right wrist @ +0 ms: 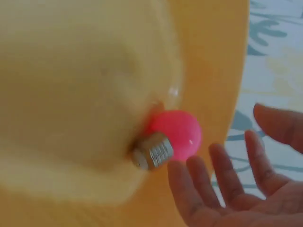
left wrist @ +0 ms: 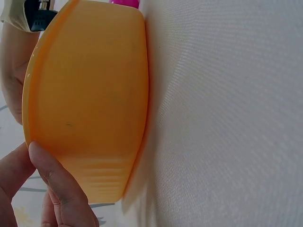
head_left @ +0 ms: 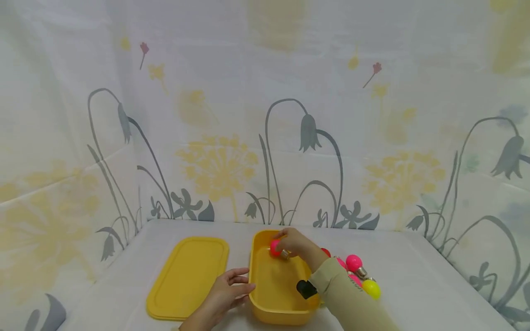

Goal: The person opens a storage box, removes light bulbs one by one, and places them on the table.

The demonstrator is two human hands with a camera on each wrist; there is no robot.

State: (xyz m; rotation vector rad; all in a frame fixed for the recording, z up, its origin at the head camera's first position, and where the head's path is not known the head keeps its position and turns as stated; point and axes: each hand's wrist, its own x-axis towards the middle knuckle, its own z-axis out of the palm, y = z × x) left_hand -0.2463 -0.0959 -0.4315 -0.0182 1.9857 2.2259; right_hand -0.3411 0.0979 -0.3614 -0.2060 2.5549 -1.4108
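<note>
A yellow plastic container stands in the middle of the table. Inside it, by the far end, lies a pink light bulb with a silver screw base. My right hand reaches into the container over that bulb. In the right wrist view its fingers are spread, and the fingertips are right beside the bulb without curling round it. My left hand is at the container's left side. Its thumb and a finger pinch the rim, the finger lying against the outer wall.
A yellow lid lies flat left of the container. Right of it several bulbs are grouped, among them a pink bulb and a yellow bulb. A black wrist device on my right sleeve overlaps the container. A flowered cloth hangs behind the table.
</note>
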